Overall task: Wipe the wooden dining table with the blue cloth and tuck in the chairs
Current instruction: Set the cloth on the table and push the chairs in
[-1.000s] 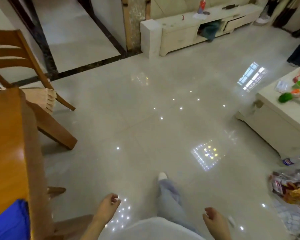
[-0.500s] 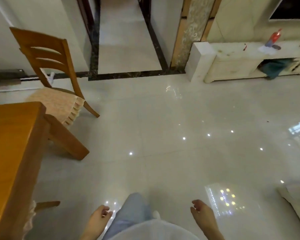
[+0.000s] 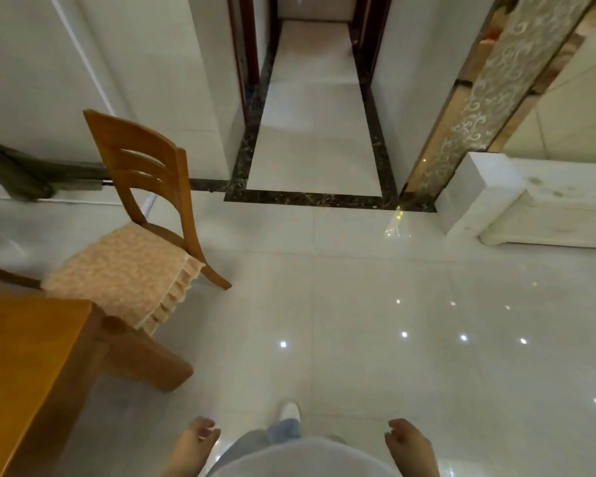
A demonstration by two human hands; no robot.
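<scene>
- Risk: chair (image 3: pixel 141 232) stands pulled out at the far left, turned askew to the desk (image 3: pixel 31 366); a straight push likely jams a leg against the desk leg (image 3: pixel 145 356).
- Risk: glossy floor (image 3: pixel 393 321); chair may skid or scrape.
- Blue cloth: not in view.
- Left hand (image 3: pixel 190 445): fingers (image 3: pixel 203 430) loosely curled, holding nothing, touching nothing.
- Right hand (image 3: pixel 410 445): the same, empty.

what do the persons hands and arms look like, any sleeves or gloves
Both hands are bare: no gloves, and no rings or watch that I can see. The left hand and right hand show bare forearms with no sleeve in view. The nails may carry a dark tint, too blurred to confirm.
</scene>
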